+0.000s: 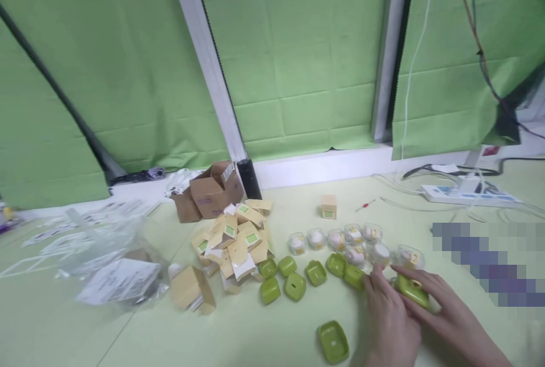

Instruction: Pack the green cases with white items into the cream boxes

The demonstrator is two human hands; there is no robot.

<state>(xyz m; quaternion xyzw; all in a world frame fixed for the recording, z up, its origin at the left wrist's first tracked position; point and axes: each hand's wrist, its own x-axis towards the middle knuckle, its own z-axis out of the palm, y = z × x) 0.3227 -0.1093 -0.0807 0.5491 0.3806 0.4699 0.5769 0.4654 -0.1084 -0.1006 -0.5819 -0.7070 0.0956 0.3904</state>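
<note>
At the view's four o'clock, the left hand [388,311] is pointing forward, its grip impossible to tell, while the right hand [440,300] is gripping a glossy green case [411,293], likely light, stiff and slippery, best held across opposite sides.

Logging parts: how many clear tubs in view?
8 clear tubs visible: five in the back row, two in front of that row's right part, one just beyond the right hand. Others may be hidden.
</note>
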